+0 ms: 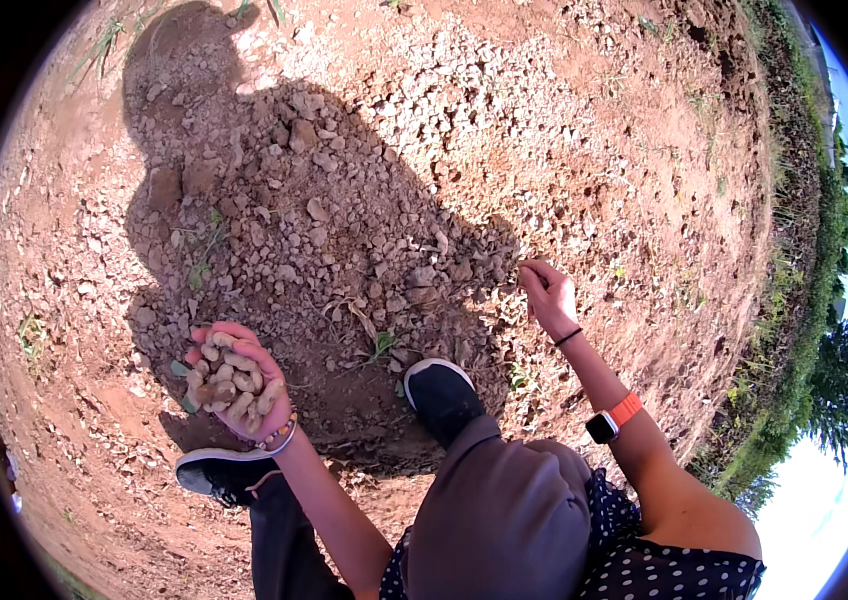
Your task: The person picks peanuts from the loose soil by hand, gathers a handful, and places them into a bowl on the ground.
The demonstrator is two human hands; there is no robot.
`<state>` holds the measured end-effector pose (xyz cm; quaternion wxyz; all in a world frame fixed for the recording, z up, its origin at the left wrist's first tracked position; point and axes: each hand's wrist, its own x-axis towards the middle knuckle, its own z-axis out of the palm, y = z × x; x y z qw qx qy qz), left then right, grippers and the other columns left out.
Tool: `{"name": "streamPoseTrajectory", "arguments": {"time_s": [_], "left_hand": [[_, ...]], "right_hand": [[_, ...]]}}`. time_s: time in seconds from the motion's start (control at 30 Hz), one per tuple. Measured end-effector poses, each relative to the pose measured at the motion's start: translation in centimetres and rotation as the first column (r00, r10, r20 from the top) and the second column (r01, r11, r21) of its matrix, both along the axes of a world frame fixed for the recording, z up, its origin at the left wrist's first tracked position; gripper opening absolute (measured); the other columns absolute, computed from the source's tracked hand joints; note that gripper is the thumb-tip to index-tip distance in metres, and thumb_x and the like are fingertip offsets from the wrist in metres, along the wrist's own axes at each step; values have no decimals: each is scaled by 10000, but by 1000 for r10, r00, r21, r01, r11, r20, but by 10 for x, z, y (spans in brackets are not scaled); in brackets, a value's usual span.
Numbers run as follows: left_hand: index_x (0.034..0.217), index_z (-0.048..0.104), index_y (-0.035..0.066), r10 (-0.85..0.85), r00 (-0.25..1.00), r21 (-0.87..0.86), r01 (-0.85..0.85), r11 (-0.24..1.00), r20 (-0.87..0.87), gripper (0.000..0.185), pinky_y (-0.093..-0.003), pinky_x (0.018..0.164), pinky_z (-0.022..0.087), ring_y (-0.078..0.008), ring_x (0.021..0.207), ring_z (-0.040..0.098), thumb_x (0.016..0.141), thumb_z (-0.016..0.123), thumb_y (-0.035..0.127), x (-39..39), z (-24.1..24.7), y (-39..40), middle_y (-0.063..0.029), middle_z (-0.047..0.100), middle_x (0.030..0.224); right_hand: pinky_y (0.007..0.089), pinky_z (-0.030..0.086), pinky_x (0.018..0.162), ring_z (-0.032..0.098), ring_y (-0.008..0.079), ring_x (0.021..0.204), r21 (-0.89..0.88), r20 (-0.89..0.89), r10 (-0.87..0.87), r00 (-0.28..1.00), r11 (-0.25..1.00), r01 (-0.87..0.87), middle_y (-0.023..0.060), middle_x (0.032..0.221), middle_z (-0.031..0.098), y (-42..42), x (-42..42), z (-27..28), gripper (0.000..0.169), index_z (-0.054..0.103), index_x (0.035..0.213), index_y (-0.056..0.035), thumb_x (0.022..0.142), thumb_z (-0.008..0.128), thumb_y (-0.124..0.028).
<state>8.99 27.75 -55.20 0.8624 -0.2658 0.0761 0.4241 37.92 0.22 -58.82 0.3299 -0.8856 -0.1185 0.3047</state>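
My left hand (274, 369) is cupped palm up at the lower left, holding a heap of unshelled peanuts (233, 382). Beaded bracelets circle that wrist. Out over the dry soil, my right hand (550, 296) points away from me with its fingers curled and the thumb against the index finger; whether something small is pinched there cannot be told. A dark band and a smartwatch (602, 427) with an orange strap are on the right arm. Cloddy reddish soil (319, 217) lies before me, partly in my shadow.
My dark shoes (443, 394) rest on the ground, the left one beneath my left hand. A small green weed (383, 343) with dry stems lies just beyond the right shoe. Larger clods (302, 136) sit farther out. Green vegetation (784, 360) borders the soil at the right.
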Motion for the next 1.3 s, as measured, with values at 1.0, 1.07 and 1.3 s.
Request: {"name": "streamPoseTrajectory", "arguments": {"time_s": [1.0,1.07,1.3], "left_hand": [[1017,646,121,0,1000,-21,0,1000,-19,185,-427,976,429,-194,1216,450,875,571,213,4,-2,-8,-4,594,1185],[1022,643,122,-2,1000,-2,2,1000,-16,186,-423,976,430,-192,1212,455,875,573,211,10,0,-9,1,594,1182],[1072,632,129,-8,1000,48,9,999,-5,222,-420,1005,401,-202,1213,455,897,555,241,3,-6,-8,-2,564,1244]], "right_hand": [[376,517,613,661,257,746,-356,31,603,797,752,-555,97,836,678,15,1,30,338,592,1140,-156,844,635,-314],[431,486,561,635,296,699,-346,143,684,716,712,-611,104,768,646,15,-7,9,227,560,1030,-149,852,597,-285],[421,481,566,614,327,603,-326,161,513,843,834,-445,141,656,620,12,-4,-1,304,552,873,-59,856,612,-356]]}}
